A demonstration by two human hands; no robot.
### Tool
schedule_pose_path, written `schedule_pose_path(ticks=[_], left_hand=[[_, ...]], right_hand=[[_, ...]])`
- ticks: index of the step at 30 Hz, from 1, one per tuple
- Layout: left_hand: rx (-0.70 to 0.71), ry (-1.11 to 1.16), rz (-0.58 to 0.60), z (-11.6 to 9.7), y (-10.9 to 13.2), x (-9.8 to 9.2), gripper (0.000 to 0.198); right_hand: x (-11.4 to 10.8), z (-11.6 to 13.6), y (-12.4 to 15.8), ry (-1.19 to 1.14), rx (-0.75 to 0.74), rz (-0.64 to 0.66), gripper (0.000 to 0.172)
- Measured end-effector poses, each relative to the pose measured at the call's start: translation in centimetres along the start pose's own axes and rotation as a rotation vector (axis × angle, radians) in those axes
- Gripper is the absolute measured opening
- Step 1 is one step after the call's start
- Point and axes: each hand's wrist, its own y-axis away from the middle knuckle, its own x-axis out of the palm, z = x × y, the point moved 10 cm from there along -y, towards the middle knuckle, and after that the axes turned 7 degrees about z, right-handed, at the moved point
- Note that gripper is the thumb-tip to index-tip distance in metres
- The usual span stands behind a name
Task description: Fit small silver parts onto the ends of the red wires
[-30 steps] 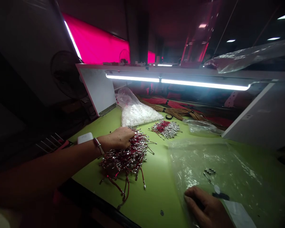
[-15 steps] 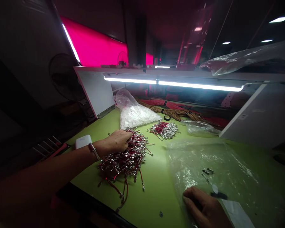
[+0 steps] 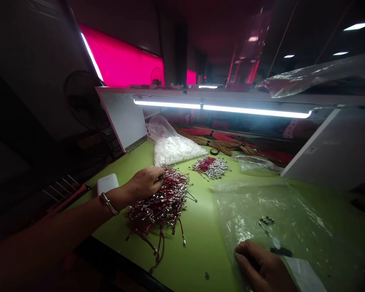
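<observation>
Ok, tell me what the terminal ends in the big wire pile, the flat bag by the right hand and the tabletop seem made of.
Terminal ends: bright metal, judging by silvery glints; which metal is unclear.
Flat bag: thin, glossy plastic film, wrinkled, with green showing through.
Tabletop: smooth, perhaps laminate or paint, from its even, soft sheen.

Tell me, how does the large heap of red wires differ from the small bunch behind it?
The large heap covers far more of the green tabletop than the small bunch. The large heap is piled high, while the small bunch lies low. The large heap has several wires straggling toward the table's near edge; the small bunch is more compact. Both have red wires with shiny metal ends.
</observation>
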Motion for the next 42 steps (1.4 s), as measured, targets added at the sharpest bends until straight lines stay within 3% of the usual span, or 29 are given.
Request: schedule_pose_path(ticks=[6, 10, 26, 32, 38, 42], left_hand=[[0.072, 0.116, -0.05, 0.0, 0.9, -0.3, 0.027], [0.082, 0.138, -0.052, 0.2, 1.1, -0.3, 0.019], [-0.025, 0.268, -0.135, 1.6, 0.6, -1.9, 0.015], [0.0, 0.234, -0.047, 1.3, 0.4, -1.6, 0.008], [-0.048, 0.22, -0.028, 1.5, 0.6, -3.3, 0.013], [-0.074, 0.242, 0.024, 1.8, 0.7, -3.0, 0.011]], right_hand=[[0.1, 0.0, -0.1, -0.003, -0.005, 0.008, 0.029], [0.0, 0.0, -0.1, -0.002, 0.007, 0.005, 0.028], [0.1, 0.2, -0.1, 0.003, 0.012, 0.014, 0.028], [0.0, 0.1, -0.2, 0.006, 0.011, -0.003, 0.028], [0.1, 0.1, -0.2, 0.002, 0.007, 0.004, 0.028], [0.0, 0.3, -0.3, -0.004, 0.0, -0.005, 0.028]])
